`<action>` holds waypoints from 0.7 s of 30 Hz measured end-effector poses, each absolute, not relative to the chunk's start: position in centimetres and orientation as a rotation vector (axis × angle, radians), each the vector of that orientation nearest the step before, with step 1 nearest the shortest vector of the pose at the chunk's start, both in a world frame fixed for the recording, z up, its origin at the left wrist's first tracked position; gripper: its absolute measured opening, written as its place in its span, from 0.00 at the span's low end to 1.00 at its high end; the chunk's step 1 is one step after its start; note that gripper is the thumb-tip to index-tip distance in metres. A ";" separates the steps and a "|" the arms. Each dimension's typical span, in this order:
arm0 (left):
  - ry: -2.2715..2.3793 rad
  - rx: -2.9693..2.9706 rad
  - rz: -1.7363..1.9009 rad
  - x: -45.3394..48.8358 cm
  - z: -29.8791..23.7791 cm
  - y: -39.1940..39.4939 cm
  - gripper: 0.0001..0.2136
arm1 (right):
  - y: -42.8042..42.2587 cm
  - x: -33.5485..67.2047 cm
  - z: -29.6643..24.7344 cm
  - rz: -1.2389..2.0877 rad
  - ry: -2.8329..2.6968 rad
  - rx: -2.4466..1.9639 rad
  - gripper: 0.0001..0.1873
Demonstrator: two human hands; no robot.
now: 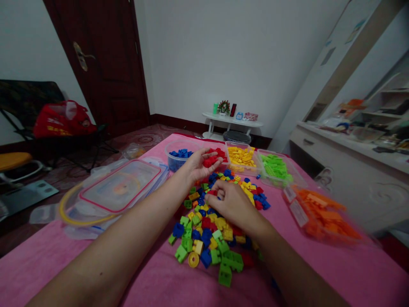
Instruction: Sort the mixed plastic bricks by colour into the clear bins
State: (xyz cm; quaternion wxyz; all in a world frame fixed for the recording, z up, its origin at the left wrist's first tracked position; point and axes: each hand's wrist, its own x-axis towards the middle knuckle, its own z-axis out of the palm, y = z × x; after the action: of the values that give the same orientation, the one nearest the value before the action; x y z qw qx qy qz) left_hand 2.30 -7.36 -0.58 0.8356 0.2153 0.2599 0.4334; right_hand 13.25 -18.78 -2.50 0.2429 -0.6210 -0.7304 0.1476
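Observation:
My left hand (202, 165) is turned palm up in front of the box of red bricks, its fingers curved around several red building bricks (210, 161). Close by and lower, my right hand (230, 201) reaches over the mixed pile of building bricks (204, 232), thumb and fingers pinched on a red brick (212, 193). That pile holds green, blue, yellow and red bricks, partly hidden by my right hand and forearm. Behind my left hand stands a clear box with red bricks (220, 153).
Around the pile stand a round tub of blue bricks (172, 163) and boxes of yellow bricks (241, 156), green bricks (275, 167) and orange bricks (329, 215). Stacked clear lids (119, 187) lie left on the pink cloth (150, 273). A white side table (231, 120) stands behind.

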 end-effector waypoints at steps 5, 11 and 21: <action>0.529 0.464 0.914 2.4 -1.0 -7.3 0.06 | -17.3 16.6 -1.6 0.681 -1.609 -1.533 0.15; 0.539 0.484 0.938 3.1 -1.0 -7.6 0.06 | -16.9 17.7 -1.6 0.826 -1.336 -1.415 0.14; 0.447 1.132 1.208 5.9 0.2 -12.7 0.13 | -17.5 15.5 -2.1 1.603 -0.403 -0.752 0.11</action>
State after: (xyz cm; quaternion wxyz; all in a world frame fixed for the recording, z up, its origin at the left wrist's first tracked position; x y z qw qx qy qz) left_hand 5.94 -12.68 0.23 0.6546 0.4990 0.1971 0.5326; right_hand 15.55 -17.50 -2.12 0.6154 -0.3264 -0.1749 0.6958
